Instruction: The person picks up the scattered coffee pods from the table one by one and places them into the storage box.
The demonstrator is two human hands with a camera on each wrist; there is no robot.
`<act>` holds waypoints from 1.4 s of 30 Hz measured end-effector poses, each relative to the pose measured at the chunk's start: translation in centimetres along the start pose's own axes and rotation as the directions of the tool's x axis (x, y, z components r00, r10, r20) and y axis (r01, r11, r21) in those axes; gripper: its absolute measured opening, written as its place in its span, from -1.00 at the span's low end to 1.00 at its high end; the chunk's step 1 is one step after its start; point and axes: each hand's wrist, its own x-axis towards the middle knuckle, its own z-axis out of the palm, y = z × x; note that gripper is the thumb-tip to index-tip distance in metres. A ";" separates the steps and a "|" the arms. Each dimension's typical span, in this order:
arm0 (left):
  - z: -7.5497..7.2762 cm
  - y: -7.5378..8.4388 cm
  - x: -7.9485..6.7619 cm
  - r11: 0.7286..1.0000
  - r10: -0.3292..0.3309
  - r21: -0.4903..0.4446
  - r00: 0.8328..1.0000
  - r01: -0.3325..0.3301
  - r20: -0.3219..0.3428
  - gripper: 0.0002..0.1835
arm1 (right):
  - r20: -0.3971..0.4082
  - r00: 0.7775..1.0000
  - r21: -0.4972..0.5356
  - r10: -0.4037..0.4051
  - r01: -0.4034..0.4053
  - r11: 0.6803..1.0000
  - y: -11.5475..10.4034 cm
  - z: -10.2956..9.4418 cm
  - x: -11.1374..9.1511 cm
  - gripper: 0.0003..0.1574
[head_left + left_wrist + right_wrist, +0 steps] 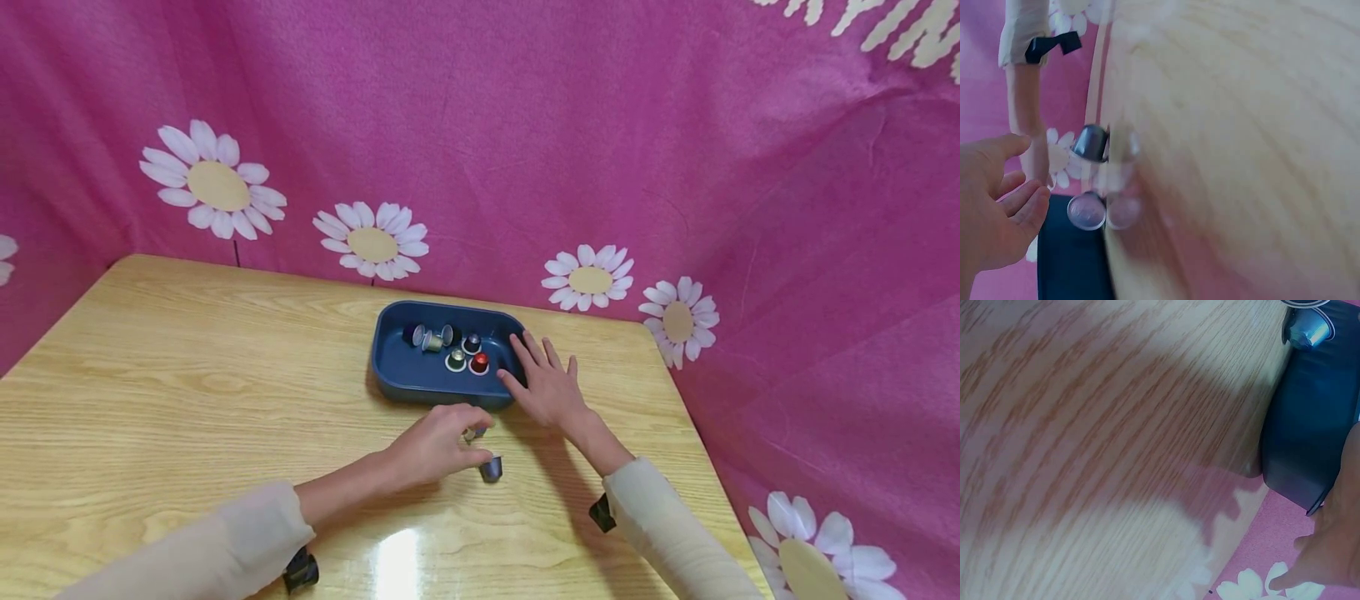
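In the head view a dark blue tray (427, 395) holds several coffee capsules, among them a red capsule (479, 362), a green capsule (456, 359) and a dark capsule (471, 342). My right hand (553, 392) lies with spread fingers at the tray's right end. Just in front of the tray, my left hand (442, 446) has thumb and fingers apart around a blue capsule (476, 433), which is partly hidden. Beside the thumb a dark grey capsule (492, 468) sits on the table. The left wrist view shows a gap between the left hand (1007, 206) and both capsules.
The wooden table (225, 375) carries the tray near its back edge. A pink cloth (480, 150) with printed daisies hangs behind and along the right side. Dark wrist straps with small devices (302, 570) hang below both sleeves.
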 end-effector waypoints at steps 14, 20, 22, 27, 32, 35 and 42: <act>2.4 0.0 0.0 0.990 0.041 0.128 0.993 -0.055 0.107 -0.58 | -0.006 1.000 0.013 -0.001 0.001 1.000 -0.1 0.1 0.0 -0.07; 3.1 0.0 0.2 0.987 0.011 0.160 0.993 -0.029 0.115 -0.58 | -0.005 1.000 0.012 -0.002 0.002 1.000 0.1 0.2 0.0 -0.07; 3.3 0.1 0.3 0.986 0.001 0.166 0.993 -0.021 0.116 -0.58 | -0.002 1.000 0.013 -0.003 0.003 1.000 0.1 0.2 0.1 -0.08; 3.6 0.3 0.6 0.982 0.002 0.186 0.993 -0.025 0.122 -0.60 | -0.001 1.000 0.014 -0.004 0.004 1.000 0.0 0.1 0.1 -0.08; 3.7 0.3 0.9 0.981 -0.024 0.194 0.989 -0.005 0.145 -0.63 | -0.008 1.000 0.008 -0.009 0.009 1.000 0.0 0.1 0.1 -0.07; 3.8 0.2 1.0 0.980 -0.018 0.200 0.988 -0.013 0.151 -0.66 | -0.014 1.000 0.008 -0.011 0.011 1.000 0.1 0.2 0.1 -0.07; 4.1 0.1 0.9 0.974 0.014 0.224 0.988 -0.048 0.152 -0.74 | -0.008 1.000 0.018 -0.005 0.005 1.000 0.3 0.3 0.2 -0.07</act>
